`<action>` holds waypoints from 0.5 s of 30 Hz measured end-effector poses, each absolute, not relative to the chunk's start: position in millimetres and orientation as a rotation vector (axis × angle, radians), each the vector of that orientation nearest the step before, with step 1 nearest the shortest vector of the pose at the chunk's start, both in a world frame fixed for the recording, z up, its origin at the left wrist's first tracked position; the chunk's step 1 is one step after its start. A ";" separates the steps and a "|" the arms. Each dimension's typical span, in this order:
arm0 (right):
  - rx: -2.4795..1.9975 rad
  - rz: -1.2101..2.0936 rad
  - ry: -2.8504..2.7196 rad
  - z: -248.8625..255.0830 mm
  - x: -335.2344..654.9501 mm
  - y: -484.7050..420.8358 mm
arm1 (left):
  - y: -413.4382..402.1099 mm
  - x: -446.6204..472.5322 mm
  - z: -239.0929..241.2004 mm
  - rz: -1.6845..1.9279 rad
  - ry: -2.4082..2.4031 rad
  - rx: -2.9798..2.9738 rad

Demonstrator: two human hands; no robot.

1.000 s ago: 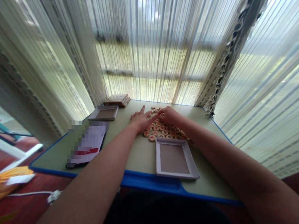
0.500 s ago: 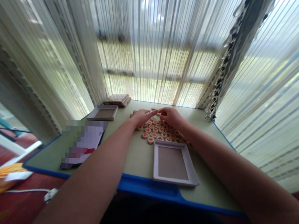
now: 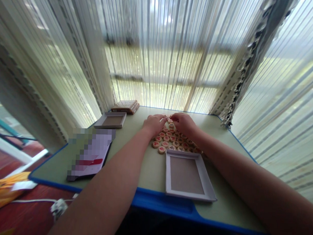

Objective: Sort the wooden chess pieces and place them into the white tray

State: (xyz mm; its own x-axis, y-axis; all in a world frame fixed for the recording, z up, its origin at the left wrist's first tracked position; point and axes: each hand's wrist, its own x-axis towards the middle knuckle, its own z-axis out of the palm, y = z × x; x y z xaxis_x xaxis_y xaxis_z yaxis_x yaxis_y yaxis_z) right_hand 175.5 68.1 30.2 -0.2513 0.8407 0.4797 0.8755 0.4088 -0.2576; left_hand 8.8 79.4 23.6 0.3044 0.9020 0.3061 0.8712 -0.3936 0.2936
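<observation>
Round wooden xiangqi pieces [image 3: 166, 138] with red or dark characters lie in a loose cluster on the pale green table [image 3: 149, 172]. My left hand [image 3: 155, 125] rests at the cluster's far left edge, its fingers bent together and angled inward; what lies under them is hidden. Across from it, my right hand [image 3: 184, 124] is closed, fingers curled down at the far right side of the pieces. Its fingertips are partly hidden, so any piece in them does not show clearly. Between both hands a few pieces show, one standing a little higher than its neighbours.
In front of the cluster lies a shallow white box tray [image 3: 170, 192]. A second box part [image 3: 122, 124] sits at the far left, beside stacked books [image 3: 124, 105]. A phone-like flat device [image 3: 97, 151], partly blurred, lies left of my forearm. Sheer curtains [image 3: 160, 62] hang behind.
My left hand has gone from stretched fingers to bent ones and moved right, nearer the pieces. My right hand stays closed at the far side. The view has shifted slightly.
</observation>
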 end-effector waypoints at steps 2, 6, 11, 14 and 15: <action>-1.556 -0.063 -2.094 29.6 177.5 69.2 | 78.4 9.7 24.2 0.585 1.675 2.516; -1.656 0.228 -1.857 31.8 182.1 72.5 | 77.0 8.9 26.8 0.514 1.761 2.523; -1.680 0.346 -1.595 38.4 207.9 83.5 | 79.0 5.8 27.9 0.577 1.796 2.451; -1.740 0.303 -1.651 33.6 229.9 88.0 | 81.8 4.5 26.0 0.679 1.772 2.418; -1.753 0.321 -1.689 30.7 235.9 88.5 | 82.7 4.4 25.3 0.721 1.758 2.420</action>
